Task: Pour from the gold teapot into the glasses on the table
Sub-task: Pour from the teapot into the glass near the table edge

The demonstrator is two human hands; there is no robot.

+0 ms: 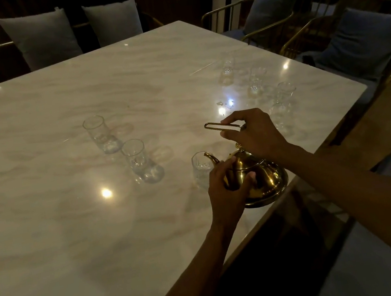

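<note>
The gold teapot (263,178) stands near the right front edge of the marble table (74,231). My right hand (253,133) grips its raised wire handle above the lid. My left hand (226,189) rests against the pot's body on the spout side, fingers curled on it. The spout points left at a clear glass (200,170) standing just beside it. Two more glasses (102,134) (140,161) stand to the left. Three further glasses (227,71) (257,81) (282,106) are at the right, beyond my right hand.
Chairs with grey and blue cushions (43,36) (362,42) ring the table at the back and right. The table's right edge runs diagonally just under the teapot. Bright ceiling lights reflect on the marble (106,193).
</note>
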